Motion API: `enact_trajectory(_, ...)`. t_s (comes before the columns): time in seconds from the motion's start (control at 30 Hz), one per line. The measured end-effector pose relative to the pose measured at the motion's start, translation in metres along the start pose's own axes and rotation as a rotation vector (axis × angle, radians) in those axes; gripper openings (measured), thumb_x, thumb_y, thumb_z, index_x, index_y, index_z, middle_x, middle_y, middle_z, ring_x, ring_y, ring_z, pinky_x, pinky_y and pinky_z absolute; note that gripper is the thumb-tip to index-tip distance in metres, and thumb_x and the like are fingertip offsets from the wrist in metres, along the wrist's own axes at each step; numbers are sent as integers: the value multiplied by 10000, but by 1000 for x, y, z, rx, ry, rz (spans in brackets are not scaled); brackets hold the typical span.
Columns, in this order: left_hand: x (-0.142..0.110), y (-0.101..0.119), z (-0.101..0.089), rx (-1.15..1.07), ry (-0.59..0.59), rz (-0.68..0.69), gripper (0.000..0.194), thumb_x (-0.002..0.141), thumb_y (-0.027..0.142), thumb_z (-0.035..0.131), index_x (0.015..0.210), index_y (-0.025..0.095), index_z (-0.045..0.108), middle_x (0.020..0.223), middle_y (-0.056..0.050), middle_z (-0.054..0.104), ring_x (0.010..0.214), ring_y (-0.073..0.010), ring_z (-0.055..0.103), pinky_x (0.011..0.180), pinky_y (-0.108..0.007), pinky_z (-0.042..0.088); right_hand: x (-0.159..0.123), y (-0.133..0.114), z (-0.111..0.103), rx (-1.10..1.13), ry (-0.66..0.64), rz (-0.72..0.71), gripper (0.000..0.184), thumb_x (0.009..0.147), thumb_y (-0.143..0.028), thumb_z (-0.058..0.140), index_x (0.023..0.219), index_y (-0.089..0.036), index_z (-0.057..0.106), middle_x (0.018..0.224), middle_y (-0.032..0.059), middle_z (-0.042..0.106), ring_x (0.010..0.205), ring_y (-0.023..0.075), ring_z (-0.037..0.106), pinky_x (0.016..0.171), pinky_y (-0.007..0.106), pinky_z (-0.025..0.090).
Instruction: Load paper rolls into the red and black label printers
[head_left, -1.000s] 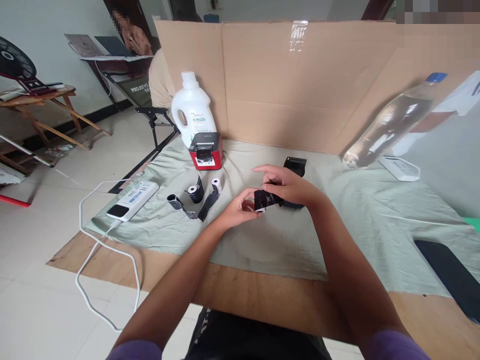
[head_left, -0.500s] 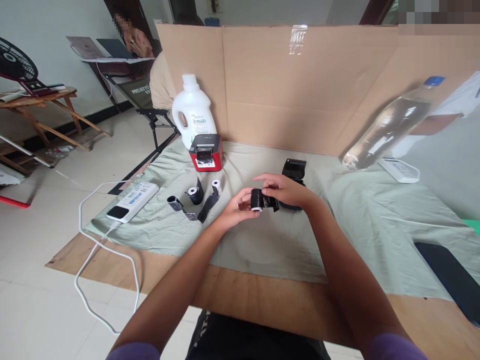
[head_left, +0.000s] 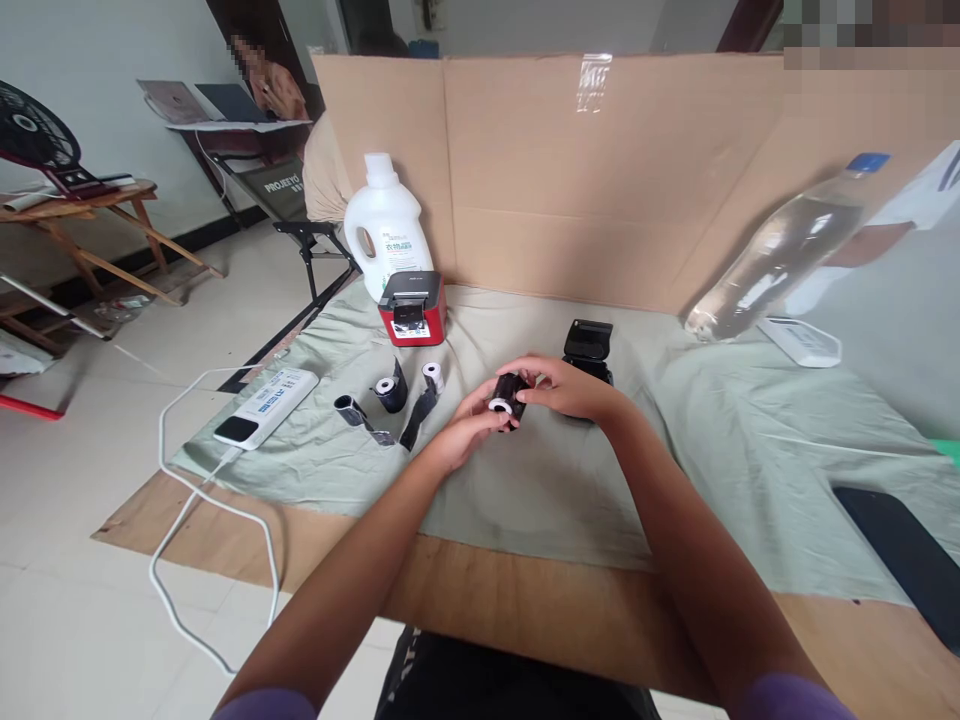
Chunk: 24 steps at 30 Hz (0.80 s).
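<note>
Between my two hands is a small roll of black paper [head_left: 513, 388] with a white core, its end tilted toward me. The fingers of my left hand [head_left: 472, 424] grip it from the left. My right hand [head_left: 564, 386] pinches it from the other side, thumb and fingers on the black surface. Just behind my right hand stands a small black printer [head_left: 589, 345] with its lid raised, partly hidden by that hand. Left of my hands lie several rolls of the same black paper, partly unwound, among them one upright roll [head_left: 388, 390].
A red and black printer [head_left: 414, 310] stands before a white detergent bottle [head_left: 386, 225]. A power bank [head_left: 266, 408] with a white cable lies left. At right are a leaning water bottle [head_left: 784, 250], a white device [head_left: 801, 342] and a phone [head_left: 900, 550]. Cardboard [head_left: 562, 190] walls the back.
The black roll has turned so its white core end faces me. The loose strip that stuck out to the right is now against the roll, and my right hand has moved in closer around it.
</note>
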<state>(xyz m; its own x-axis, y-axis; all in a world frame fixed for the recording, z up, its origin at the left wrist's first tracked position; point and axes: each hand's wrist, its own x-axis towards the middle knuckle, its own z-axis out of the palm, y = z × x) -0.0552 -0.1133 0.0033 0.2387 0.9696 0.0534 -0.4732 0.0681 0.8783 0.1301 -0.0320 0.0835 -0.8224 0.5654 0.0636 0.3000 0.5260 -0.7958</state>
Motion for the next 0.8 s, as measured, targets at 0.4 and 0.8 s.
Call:
enact_trajectory(0.4,4,-11,19,-177,137,-16,337,705,495,660,830,189,596,729,-16,557,672,-149,496,593,-270,356,15,1,3,101,293,-41,238,881,-370,590,1062,-218,572,874,3,612,828,186,590,749,318,460)
enact_trajectory(0.8,-4,-19,26,221,-269,-176,395,744,497,716,623,190,498,642,20,447,628,-118,412,630,-300,321,134,29,47,-595,113,261,160,905,-235,578,1049,-175,616,1000,133,690,869,239,605,718,301,382)
